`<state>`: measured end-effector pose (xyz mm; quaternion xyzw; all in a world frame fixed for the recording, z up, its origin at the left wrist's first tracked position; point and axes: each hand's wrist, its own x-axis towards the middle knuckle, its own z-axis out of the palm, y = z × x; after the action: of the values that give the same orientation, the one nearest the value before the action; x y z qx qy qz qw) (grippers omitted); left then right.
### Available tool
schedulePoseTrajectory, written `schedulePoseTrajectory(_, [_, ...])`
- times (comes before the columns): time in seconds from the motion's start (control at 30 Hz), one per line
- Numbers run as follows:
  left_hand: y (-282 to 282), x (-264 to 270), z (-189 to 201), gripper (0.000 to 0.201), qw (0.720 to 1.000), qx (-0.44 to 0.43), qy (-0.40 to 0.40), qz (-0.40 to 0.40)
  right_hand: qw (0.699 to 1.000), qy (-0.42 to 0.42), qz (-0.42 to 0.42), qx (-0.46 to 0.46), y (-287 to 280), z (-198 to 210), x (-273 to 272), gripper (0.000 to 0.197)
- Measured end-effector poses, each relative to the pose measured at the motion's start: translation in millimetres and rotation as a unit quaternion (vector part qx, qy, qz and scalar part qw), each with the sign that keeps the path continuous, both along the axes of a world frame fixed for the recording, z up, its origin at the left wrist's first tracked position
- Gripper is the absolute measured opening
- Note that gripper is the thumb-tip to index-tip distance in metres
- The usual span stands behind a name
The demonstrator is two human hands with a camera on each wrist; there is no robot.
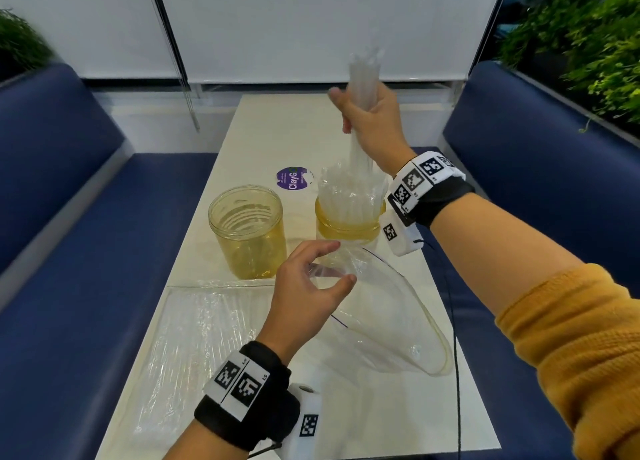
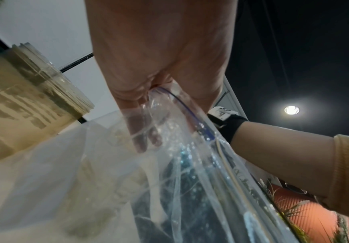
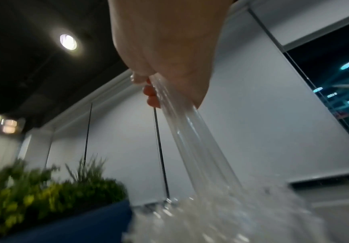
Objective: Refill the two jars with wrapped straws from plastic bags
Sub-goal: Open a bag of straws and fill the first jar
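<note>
Two yellowish clear jars stand mid-table. The left jar (image 1: 247, 231) (image 2: 23, 102) is empty. The right jar (image 1: 349, 225) holds a standing pack of wrapped straws (image 1: 349, 193) (image 3: 221, 218). Above it my right hand (image 1: 353, 111) (image 3: 148, 88) grips a bundle of wrapped straws (image 1: 363, 75) (image 3: 190, 139), whose lower ends reach down into that jar. My left hand (image 1: 337, 264) (image 2: 148, 92) pinches the mouth of a clear zip bag (image 1: 388, 321) (image 2: 190, 164) that looks empty and lies toward the right front. A second clear bag of straws (image 1: 201, 338) lies flat at the left front.
A purple round sticker (image 1: 292, 179) lies on the white table (image 1: 277, 130) behind the jars. Blue benches flank the table on the left (image 1: 86, 217) and right (image 1: 536, 130). A black cable (image 1: 457, 355) runs along the table's right edge. Plants (image 1: 588, 44) stand behind the right bench.
</note>
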<state>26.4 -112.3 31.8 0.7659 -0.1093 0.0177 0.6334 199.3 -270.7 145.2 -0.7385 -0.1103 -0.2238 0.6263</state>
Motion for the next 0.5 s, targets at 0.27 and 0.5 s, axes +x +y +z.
schedulePoseTrajectory(0.27, [4, 2, -1, 0.045, 1.000, -0.008, -0.001, 0.004, 0.998, -0.002, 0.031, 0.052, 6, 8, 0, 0.026])
schedulePoseTrajectory(0.5, [7, 0, -3, 0.044, 1.000, -0.029, 0.008, 0.007, 0.986, 0.140, 0.044, -0.077, -18, -61, 1, 0.036])
